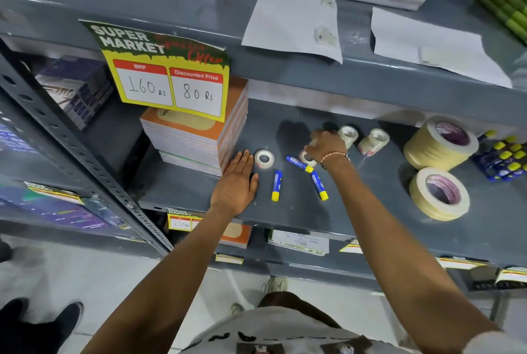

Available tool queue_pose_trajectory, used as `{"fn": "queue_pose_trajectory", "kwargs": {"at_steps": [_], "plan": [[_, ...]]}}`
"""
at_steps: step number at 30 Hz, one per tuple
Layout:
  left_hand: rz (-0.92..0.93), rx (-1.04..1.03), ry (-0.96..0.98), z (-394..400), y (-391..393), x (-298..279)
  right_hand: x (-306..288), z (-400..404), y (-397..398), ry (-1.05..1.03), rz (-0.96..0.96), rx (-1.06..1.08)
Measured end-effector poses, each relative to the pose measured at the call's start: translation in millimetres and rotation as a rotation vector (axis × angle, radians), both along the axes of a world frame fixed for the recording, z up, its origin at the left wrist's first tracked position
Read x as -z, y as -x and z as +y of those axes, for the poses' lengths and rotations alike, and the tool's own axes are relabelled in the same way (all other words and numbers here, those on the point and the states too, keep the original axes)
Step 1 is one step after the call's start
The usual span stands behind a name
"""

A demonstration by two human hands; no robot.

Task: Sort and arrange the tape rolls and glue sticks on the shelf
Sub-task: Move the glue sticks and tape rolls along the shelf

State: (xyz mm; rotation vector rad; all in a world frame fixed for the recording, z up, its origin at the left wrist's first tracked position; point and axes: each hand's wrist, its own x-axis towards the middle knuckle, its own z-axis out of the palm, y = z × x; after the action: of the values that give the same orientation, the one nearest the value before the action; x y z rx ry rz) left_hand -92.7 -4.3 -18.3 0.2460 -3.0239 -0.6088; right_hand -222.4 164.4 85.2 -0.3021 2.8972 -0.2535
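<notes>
The left hand (235,182) lies flat and released, palm down on the grey shelf (370,205), fingers toward a stack of orange notebooks (196,139). The right hand (325,145) reaches deeper, fingers curled over a small clear tape roll (306,158); whether it grips it I cannot tell. Another small roll (264,158) lies flat beside the left fingertips. Three blue glue sticks (276,185) lie flat, yellow caps toward the front edge. Two masking tape rolls (439,193) sit right.
</notes>
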Motion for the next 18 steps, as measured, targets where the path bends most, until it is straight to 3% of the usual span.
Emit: {"fn": "queue_pose_trajectory", "kwargs": {"at_steps": [4, 18], "plan": [[0.0, 0.001, -0.007, 0, 0, -1, 24, -8, 8, -0.128, -0.062, -0.018], [0.017, 0.0, 0.004, 0, -1, 0, 20, -18, 9, -0.162, 0.0, -0.042]]}}
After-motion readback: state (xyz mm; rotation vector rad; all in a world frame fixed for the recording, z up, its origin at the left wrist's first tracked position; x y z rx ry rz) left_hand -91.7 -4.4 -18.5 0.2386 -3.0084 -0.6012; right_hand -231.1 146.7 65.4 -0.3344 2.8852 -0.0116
